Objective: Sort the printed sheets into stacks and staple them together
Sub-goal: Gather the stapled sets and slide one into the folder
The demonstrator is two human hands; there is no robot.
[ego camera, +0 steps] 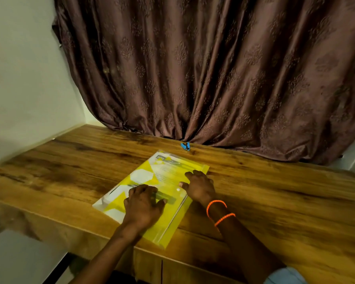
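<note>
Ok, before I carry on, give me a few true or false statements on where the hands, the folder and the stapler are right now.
1. Both hands rest on the yellow folder. True: the left hand and right hand are both on it.
2. The blue stapler is in the right hand. False: it lies untouched near the curtain, beyond the folder.
3. The folder lies on the wooden desk. True.
4. Loose sheets are spread across the desk. False: the printed sheets show only through the folder.
5. Orange bands are on the left wrist. False: they are on the right wrist.
</note>
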